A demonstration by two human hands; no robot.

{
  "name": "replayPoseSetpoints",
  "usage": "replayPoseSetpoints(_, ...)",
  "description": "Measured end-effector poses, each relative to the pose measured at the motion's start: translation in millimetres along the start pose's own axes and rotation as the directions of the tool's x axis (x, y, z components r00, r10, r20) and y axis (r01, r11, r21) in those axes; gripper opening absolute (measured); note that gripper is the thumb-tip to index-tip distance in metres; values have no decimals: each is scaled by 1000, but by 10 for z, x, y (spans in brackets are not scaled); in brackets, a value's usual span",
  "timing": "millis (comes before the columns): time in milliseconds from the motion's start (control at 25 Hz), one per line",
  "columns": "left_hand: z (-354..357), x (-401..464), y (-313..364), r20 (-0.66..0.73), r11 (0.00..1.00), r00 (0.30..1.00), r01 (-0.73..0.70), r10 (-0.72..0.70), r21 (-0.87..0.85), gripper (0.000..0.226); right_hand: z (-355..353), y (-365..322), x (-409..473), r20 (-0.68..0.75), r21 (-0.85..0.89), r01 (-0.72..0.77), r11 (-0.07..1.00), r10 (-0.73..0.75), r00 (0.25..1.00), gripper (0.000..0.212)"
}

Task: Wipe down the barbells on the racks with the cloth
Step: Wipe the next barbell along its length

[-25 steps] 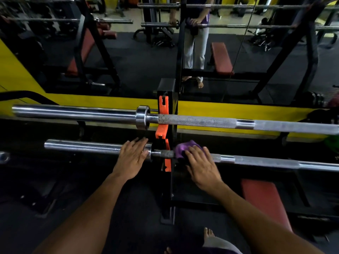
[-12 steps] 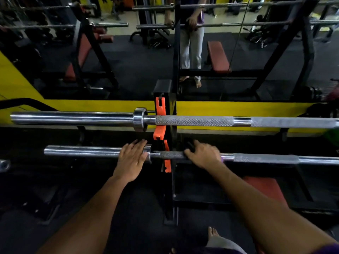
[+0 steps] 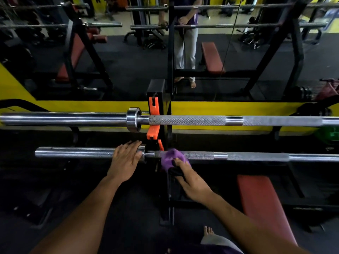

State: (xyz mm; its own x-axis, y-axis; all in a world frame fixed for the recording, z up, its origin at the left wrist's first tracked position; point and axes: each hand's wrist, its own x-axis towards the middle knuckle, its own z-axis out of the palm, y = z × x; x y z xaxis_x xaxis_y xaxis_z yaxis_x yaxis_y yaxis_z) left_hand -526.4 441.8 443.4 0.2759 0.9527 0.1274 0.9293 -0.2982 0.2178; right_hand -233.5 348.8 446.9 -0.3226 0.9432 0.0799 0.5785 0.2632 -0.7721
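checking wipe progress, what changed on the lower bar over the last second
The right hand drew back toward the person, bringing the purple cloth round to the near side of the lower barbell. The left hand stayed resting on the sleeve; the upper barbell did not move.

Purple cloth (image 3: pixel 171 157) bunched on lower racked barbell (image 3: pixel 238 156).

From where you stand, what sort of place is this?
Most likely a gym's weight area. Two steel barbells lie across a black rack, a red padded bench stands below, and a wall mirror reflects more benches and bars.
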Motion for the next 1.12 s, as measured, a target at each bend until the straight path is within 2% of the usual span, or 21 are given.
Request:
replayPoseSetpoints(40,5,1,0,1,1000,1000,0,0,-4,79,-9,-19,-137,-21,164,-116,980,122,992,43)
replayPoseSetpoints(80,5,0,10,-1,1000,1000,1,-1,-8,79,-29,-27,-270,-60,396,-242,886,288,956,37)
replayPoseSetpoints(120,4,-3,16,-8,1000,1000,6,-6,-11,78,-45,5,-387,-82,656,-324,682,491,867,35)
replayPoseSetpoints(160,7,-9,19,-19,1000,1000,11,-12,-10,76,-83,65,-489,-47,845,-322,426,660,749,33)
replayPoseSetpoints(200,11,-3,19,-27,1000,1000,13,-13,-9,75,-143,153,-571,12,953,-242,185,772,635,32)
replayPoseSetpoints(240,12,10,18,-27,1000,1000,10,-10,-6,73,-231,260,-648,61,991,-132,15,828,558,34)
replayPoseSetpoints(280,18,20,20,-22,1000,1000,7,-7,2,72,-342,359,-687,80,996,-15,-85,844,530,41)
replayPoseSetpoints(360,24,24,15,-12,1000,1000,8,-8,14,69,-556,490,-618,61,981,131,-145,864,500,68)
replayPoseSetpoints(400,22,21,10,-5,1000,1000,12,-12,16,68,-653,516,-485,43,972,184,-148,876,480,69)
replayPoseSetpoints(480,-15,34,24,9,1000,1000,12,-12,13,63,-740,626,-182,29,935,312,-167,915,401,42)
replayPoseSetpoints(560,-65,37,65,32,1000,999,14,-14,11,60,-664,721,104,128,899,360,-251,934,332,46)
replayPoseSetpoints(600,-83,32,80,40,1000,999,13,-13,9,59,-579,681,210,172,877,373,-301,924,342,48)
replayPoseSetpoints(680,-127,60,92,59,1000,998,18,-19,9,59,-312,520,409,243,858,323,-400,869,431,47)
replayPoseSetpoints(720,-133,76,93,67,1000,997,22,-23,14,60,-162,395,504,274,852,270,-448,822,499,47)
replayPoseSetpoints(800,-137,72,93,52,1000,999,-1,0,25,66,135,106,680,261,859,190,-475,727,636,54)
replayPoseSetpoints(840,-127,64,80,37,999,999,-17,16,33,69,237,-23,743,242,877,150,-456,690,682,57)
replayPoseSetpoints(880,-118,62,74,29,999,999,-23,22,38,70,322,-71,787,251,881,123,-457,671,697,57)
replayPoseSetpoints(1000,-74,70,32,20,1000,1000,-17,16,24,67,223,91,658,282,908,69,-413,724,629,49)
replayPoseSetpoints(1120,-39,63,45,-33,1000,999,-23,23,12,62,-287,492,338,174,924,207,-321,837,518,36)
